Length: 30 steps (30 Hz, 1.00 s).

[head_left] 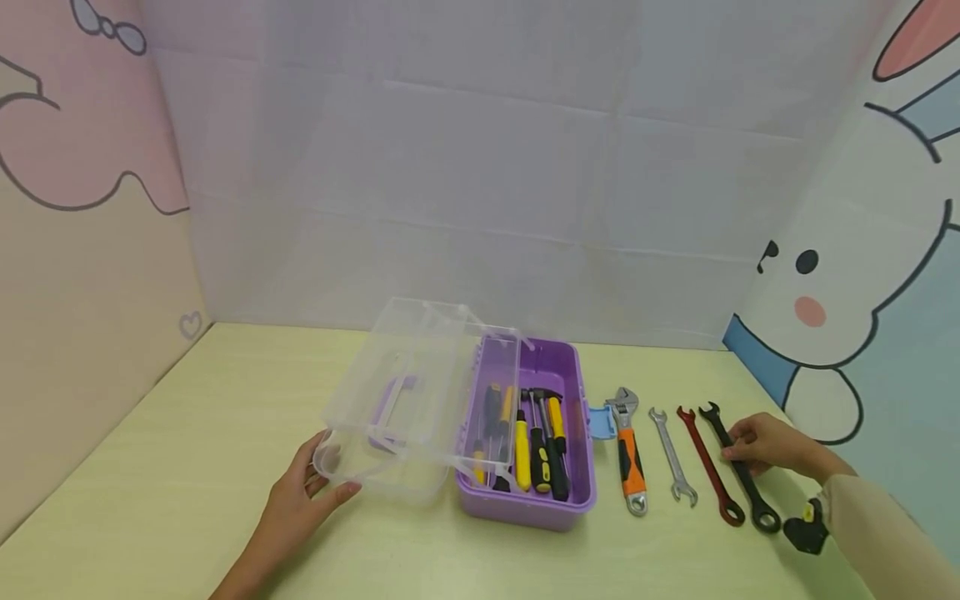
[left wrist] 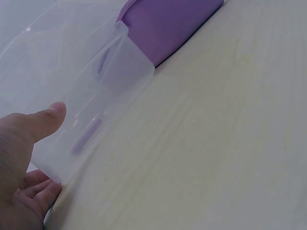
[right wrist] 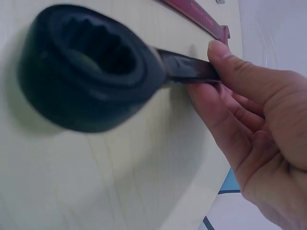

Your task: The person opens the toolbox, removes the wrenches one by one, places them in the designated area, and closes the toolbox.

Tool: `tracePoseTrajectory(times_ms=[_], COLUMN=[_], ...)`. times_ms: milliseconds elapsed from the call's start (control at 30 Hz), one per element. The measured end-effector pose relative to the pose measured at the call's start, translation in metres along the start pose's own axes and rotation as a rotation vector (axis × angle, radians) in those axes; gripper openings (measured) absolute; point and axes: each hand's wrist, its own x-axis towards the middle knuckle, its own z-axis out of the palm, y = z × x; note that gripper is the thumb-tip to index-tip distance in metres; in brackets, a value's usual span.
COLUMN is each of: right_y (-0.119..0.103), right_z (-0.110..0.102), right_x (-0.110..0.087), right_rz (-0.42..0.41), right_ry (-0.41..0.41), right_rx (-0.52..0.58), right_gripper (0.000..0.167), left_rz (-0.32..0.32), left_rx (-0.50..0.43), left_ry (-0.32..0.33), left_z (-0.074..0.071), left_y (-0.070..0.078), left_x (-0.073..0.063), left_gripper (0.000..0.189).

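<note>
A purple toolbox [head_left: 517, 516] stands with its clear lid [head_left: 390, 400] swung open to the left. My left hand [head_left: 298, 492] grips the lid's outer end, thumb [left wrist: 52, 117] on the near side and fingers curled at the far corner. On the right, my right hand [head_left: 767, 446] pinches a black combination wrench [head_left: 744, 475] by its shank between thumb and fingers. Its ring end [right wrist: 91, 67] looms large in the right wrist view. Just left of it lies a red wrench [head_left: 708, 467].
A silver open-end wrench [head_left: 675, 458] and an adjustable wrench [head_left: 628, 454] with an orange-black handle lie right of the box, by its blue latch [head_left: 602, 422]. Several screwdrivers and a hammer [head_left: 543, 396] fill the box. A pale wall [head_left: 480, 167] stands behind the table.
</note>
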Motion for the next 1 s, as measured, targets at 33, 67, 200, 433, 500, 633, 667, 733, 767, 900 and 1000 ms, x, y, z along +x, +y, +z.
tracePoseTrajectory(times_ms=[33,67,200,433,500,633,667,733,767,900,1000], right_y=[-0.0006,-0.0013,-0.004,-0.0034,-0.0022,-0.0008,-0.0007,-0.0008,-0.0009,-0.0019,-0.0027], right_z=[0.0002,0.0005,0.0011,0.0011,0.0012,0.0011,0.0011,0.0012,0.0012,0.0016,0.0021], right_x=[0.0003,0.0006,0.0006,-0.0011,-0.0015,-0.0015,-0.0014,-0.0012,-0.001,-0.0011,-0.0016], right_rz=[0.008,0.013,0.03,0.073,0.079,0.084,0.085,0.092,0.097,0.105,0.106], right_ry=[0.004,0.007,0.015,0.02,0.018,0.015,0.015,0.018,0.02,0.024,0.024], right_rx=[-0.004,-0.006,-0.011,-0.011,-0.011,-0.018,-0.021,-0.028,-0.03,-0.041,-0.042], right_gripper=[0.033,0.031,0.029,0.029,0.028,0.027,0.027,0.027,0.026,0.026,0.025], left_rz=[0.006,0.012,0.021,0.022,0.027,0.036,0.036,0.039,0.039,0.033,0.031], left_rx=[0.002,0.002,0.016,0.019,0.02,0.026,0.028,0.031,0.031,0.026,0.023], left_ry=[0.004,0.006,0.019,0.023,0.025,0.024,0.025,0.026,0.025,0.021,0.019], left_z=[0.0,-0.0002,-0.0004,0.0007,0.0014,0.0015,0.0015,0.0014,0.0013,0.0008,0.0005], left_y=[0.0002,0.0002,-0.0007,-0.0018,-0.002,-0.0015,-0.0013,-0.001,-0.001,-0.001,-0.0012], left_x=[0.0002,0.0004,0.0008,-0.0001,0.0,0.0006,0.0006,0.0006,0.0006,0.0,-0.0002], left_gripper=[0.085,0.085,0.084,0.083,0.082,0.082,0.082,0.082,0.082,0.083,0.083])
